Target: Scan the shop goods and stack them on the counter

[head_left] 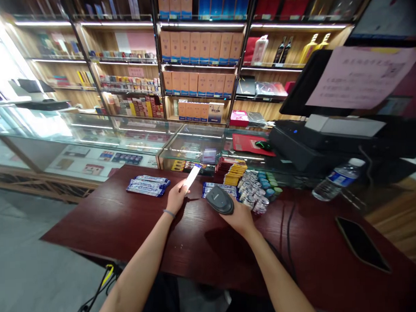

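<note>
My left hand [176,198] is closed on one end of a slim packet [193,176], its pale side showing and a blue tip pointing away from me. My right hand [242,217] grips a dark grey barcode scanner [219,199], its head directed toward the left and away. Part of a stack of blue-and-white slim packets [207,188] shows behind the scanner; the rest is hidden by it. To the left of my left hand lies another pile of similar blue-and-white packets [147,186]. Silver-topped small containers [252,189] stand in rows just beyond my right hand.
Yellow packs [235,173] and green-blue small containers [269,183] stand near the glass display counter [190,140]. On the right are a water bottle [338,180], a phone [363,244], a black cable [290,235] and a monitor [306,82]. The dark red table [111,223] ends at left.
</note>
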